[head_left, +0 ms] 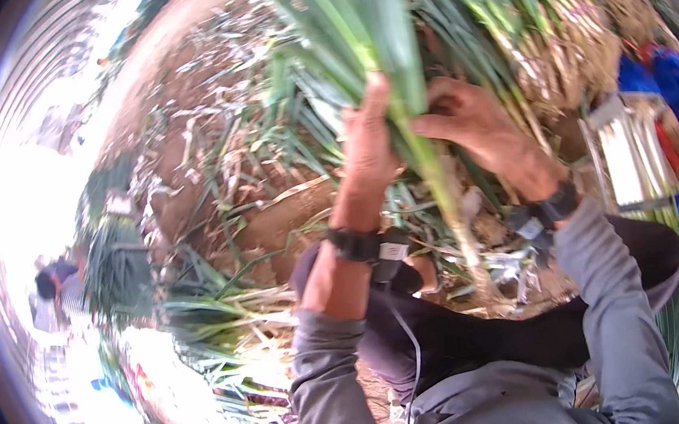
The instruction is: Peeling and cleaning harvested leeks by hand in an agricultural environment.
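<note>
left hand point(369, 148) gripping long green leek stalk point(423, 147) | right hand point(483, 137) fingers point(433, 125) touching same stalk | heap of rooted green leeks point(560, 35) just beyond right fingers

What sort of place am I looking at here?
Probably an outdoor farm yard where long green onions or leeks are trimmed: bare dirt ground strewn with cut leaves, a heap of rooted stalks, and both hands gripping one stalk.

Bare brown earth floor point(180, 88), littered with cut green leaves point(221, 166) and pale trimmings. Harsh daylight point(20, 202) floods in at the left, where another person point(53, 293) crouches by a bundle.
</note>
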Motion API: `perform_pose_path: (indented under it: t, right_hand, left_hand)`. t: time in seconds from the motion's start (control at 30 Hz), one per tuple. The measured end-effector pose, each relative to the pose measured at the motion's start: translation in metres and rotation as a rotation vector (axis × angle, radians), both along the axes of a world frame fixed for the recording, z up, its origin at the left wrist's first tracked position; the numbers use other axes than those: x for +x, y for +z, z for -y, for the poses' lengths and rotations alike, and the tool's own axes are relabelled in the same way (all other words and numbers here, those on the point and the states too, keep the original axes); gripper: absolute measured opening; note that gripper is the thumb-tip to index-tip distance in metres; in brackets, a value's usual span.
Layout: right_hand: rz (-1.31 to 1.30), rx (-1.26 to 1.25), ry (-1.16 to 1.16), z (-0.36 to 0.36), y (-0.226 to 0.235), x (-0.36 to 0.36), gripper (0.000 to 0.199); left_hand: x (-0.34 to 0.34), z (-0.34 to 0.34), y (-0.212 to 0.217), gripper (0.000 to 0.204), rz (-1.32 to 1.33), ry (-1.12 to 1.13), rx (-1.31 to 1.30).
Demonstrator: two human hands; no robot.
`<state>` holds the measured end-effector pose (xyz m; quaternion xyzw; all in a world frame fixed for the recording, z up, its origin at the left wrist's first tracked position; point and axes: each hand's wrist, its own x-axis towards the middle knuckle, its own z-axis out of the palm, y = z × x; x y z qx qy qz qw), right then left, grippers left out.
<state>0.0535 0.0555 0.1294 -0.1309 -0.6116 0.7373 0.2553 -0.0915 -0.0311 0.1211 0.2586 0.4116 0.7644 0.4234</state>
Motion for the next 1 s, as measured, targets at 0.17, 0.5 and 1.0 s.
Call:
perform_pose_path:
  t: [0.17,0.5,1.0]
  right_hand:
    - [0.109,0.209,-0.156,0.013,0.006,0.022,0.019]
    - [0.078,0.140,-0.142,0.040,-0.034,0.072,0.012]
    - [0.511,0.597,-0.200,0.027,-0.113,0.082,0.050]
  left_hand:
    - [0.015,-0.012,-0.003,0.030,0.135,-0.064,0.124]
    - [-0.029,-0.008,-0.019,0.032,0.086,0.226,-0.001]
    - [-0.029,-0.012,-0.034,0.015,0.034,0.291,0.018]
